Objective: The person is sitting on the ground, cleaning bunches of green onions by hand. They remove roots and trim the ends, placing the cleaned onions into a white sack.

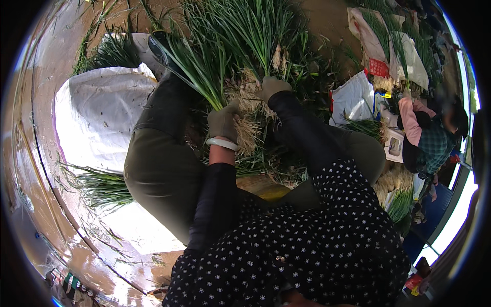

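Note:
My left hand (pixel 224 122), in a grey-green glove, grips a bunch of leafy green plants (pixel 205 76), which look like green garlic or scallions. Its pale stringy roots (pixel 246 134) hang out beside the palm, while the leaves fan up and to the left. My right hand (pixel 273 87), gloved alike, is closed at the base of a leafy stem (pixel 265 63) in front of the big pile. That pile of green plants (pixel 238 27) spreads before me, its tangled roots (pixel 249 90) lying between my hands. The right fingertips are partly hidden.
A white woven sack (pixel 103 122) lies by my left leg, with loose greens (pixel 105 188) below it. Another white sack (pixel 355 99) is at the right. Further right, a person in a checked garment (pixel 435 144) sits handling similar plants. A dark hose (pixel 50 180) crosses the wet floor.

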Tool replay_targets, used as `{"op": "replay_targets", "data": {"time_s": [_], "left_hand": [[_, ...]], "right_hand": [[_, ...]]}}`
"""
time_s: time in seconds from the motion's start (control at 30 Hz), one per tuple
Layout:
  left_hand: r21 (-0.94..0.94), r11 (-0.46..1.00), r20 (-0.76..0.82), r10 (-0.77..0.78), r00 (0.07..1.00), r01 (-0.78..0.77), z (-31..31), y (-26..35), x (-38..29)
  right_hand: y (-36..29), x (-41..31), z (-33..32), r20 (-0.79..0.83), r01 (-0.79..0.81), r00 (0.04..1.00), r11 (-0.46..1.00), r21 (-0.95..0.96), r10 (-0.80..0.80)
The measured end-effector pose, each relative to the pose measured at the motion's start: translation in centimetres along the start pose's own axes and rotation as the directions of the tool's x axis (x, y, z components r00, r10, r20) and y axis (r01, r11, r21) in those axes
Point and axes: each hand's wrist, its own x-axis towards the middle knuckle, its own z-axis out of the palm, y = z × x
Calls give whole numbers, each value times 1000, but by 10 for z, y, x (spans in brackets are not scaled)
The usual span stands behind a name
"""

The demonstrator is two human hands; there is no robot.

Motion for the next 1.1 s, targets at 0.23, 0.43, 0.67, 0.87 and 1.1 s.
{"op": "replay_targets", "data": {"time_s": [0.23, 0.43, 0.67, 0.87, 1.1], "left_hand": [[0, 999, -81, -35, 996, 35, 8, -2, -2], [275, 961, 291, -78, 954, -6, 11, -10, -14], [307, 951, 123, -89, 988, 47, 17, -3, -31], [274, 957, 154, -141, 978, 95, 9, -6, -22], [32, 992, 323, -125, 938, 121, 8, -25, -27]], "right_hand": [[30, 5, 9, 30, 14, 998, 652, 758, -56], [3, -44, 2, -34, 1, 993, 280, 960, 111], [7, -49, 2, -80, -346, 826, 614, 710, 558], [82, -77, -25, 193, -213, 960, 976, 30, 204], [32, -89, -2, 94, -53, 944, 137, 989, -316]]}}
